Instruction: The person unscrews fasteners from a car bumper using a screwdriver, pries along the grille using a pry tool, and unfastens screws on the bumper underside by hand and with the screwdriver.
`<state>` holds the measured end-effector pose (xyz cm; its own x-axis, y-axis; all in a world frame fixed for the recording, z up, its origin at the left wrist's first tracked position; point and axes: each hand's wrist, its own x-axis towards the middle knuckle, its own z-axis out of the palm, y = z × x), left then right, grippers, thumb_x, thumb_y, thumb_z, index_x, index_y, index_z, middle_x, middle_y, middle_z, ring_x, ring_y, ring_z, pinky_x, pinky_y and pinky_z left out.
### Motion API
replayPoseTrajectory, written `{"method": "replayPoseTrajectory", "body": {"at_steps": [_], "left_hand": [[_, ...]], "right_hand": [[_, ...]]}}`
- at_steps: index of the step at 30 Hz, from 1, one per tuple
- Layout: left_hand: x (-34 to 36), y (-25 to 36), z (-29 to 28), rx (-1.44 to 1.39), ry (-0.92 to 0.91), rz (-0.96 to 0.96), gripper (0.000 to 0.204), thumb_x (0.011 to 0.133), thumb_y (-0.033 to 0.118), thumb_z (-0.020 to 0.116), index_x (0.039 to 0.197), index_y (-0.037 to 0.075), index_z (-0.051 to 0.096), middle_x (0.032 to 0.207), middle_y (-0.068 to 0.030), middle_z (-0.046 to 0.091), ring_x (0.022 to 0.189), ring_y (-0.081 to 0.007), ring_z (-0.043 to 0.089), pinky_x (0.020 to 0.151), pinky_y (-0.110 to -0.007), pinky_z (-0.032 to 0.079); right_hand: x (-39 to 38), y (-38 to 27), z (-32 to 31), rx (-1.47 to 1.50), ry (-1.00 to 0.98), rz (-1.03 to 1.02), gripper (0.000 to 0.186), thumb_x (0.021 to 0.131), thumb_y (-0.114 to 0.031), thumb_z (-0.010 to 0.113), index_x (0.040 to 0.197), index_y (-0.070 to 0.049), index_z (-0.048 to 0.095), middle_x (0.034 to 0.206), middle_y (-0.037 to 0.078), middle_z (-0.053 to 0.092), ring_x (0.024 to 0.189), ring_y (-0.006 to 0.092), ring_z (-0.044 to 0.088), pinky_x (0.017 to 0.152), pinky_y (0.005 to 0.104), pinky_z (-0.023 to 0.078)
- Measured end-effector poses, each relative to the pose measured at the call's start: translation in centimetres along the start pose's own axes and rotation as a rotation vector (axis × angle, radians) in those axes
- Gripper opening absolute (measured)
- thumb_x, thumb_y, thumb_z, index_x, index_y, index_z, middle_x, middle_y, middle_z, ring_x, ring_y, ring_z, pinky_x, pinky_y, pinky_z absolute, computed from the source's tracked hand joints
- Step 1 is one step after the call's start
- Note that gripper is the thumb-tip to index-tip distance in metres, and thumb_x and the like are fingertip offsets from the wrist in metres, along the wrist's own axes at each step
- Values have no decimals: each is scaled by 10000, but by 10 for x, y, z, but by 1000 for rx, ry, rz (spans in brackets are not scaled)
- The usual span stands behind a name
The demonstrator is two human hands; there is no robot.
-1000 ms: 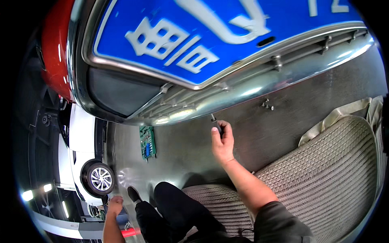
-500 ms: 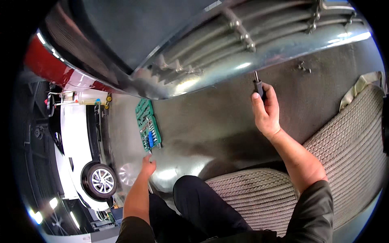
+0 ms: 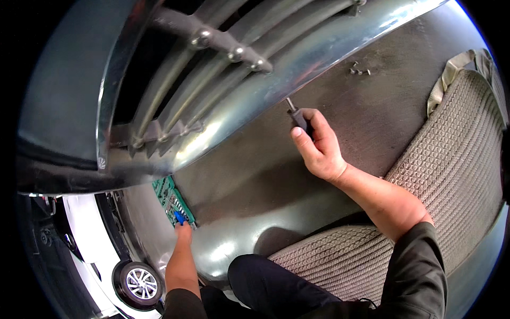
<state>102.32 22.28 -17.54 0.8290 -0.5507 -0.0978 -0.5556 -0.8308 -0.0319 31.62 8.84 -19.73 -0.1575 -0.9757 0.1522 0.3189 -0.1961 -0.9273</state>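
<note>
Head view, left to right. Far left: white car (image 3: 85, 239), spoked wheel (image 3: 142, 283) toward the lower edge. Next, green tool case (image 3: 159, 189), open on the floor (image 3: 239, 175), with blue-handled tool (image 3: 180, 217) at its near end. Just below that blue handle, left hand (image 3: 184, 233), the nearer of the two hands to it. Long axis of the tool tilted up-left from the fingertips. Pose: extended almost straight up from the lower edge; whether closed on the handle or merely touching, cannot tell. Across the top, metallic bumper (image 3: 228, 114). Near its lower edge, dark-handled screwdriver (image 3: 300, 122), long axis also up-left, shank toward the bumper; contact unclear. Wrapped around that handle, thumb against it: right hand (image 3: 322, 149), coming from lower right. Beyond: small fasteners (image 3: 359, 72) loose on the floor; then woven beige-grey cover (image 3: 451, 138).
</note>
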Motion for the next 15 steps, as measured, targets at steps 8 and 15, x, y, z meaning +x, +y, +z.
{"method": "replayPoseTrajectory", "body": {"at_steps": [8,15], "left_hand": [[8,-10,2,-239,-121,-198,201,995,215,509,1002,42,610,786,-123,630,573,-256,592,479,-406,475],[-67,-3,-46,-463,-30,-298,176,1012,187,468,992,52,579,797,-104,616,585,-226,583,460,-352,455]], "right_hand": [[0,1,-8,-7,-20,9,316,1053,-216,622,1255,5,521,862,6,543,762,78,498,697,264,470],[-4,-10,-10,-6,-44,66,317,1049,-217,613,1257,5,524,858,26,564,745,93,522,690,279,476]]}}
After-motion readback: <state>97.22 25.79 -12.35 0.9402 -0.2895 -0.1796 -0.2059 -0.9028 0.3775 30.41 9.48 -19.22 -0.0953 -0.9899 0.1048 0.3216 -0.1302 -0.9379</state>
